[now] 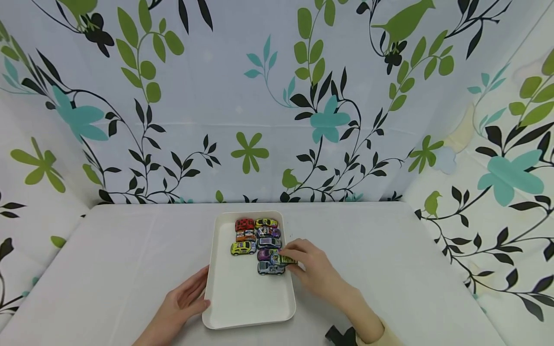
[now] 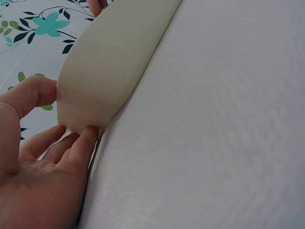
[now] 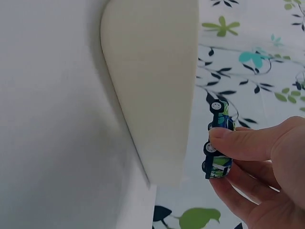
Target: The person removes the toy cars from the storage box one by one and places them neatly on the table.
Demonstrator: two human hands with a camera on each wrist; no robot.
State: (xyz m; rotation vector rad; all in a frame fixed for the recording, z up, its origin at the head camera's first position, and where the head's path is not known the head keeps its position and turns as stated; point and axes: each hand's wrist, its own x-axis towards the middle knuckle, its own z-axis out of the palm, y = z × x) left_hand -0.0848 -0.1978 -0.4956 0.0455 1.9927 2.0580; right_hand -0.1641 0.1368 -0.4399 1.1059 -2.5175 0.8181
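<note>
A white rectangular tray holds several small toy cars in two columns. The left column has a red car, an orange car and a yellow car. Among those on the right are a dark purple car and a grey-blue car. My right hand pinches a green-and-blue toy car between thumb and fingers, above the tray's right rim; it partly covers a purple car. My left hand grips the tray's left side, thumb at the rim and fingertips along the lower edge.
The tray stands on a white-covered table. A black object lies beside my right forearm at the front. Patterned curtains with leaves and birds hang behind and at both sides.
</note>
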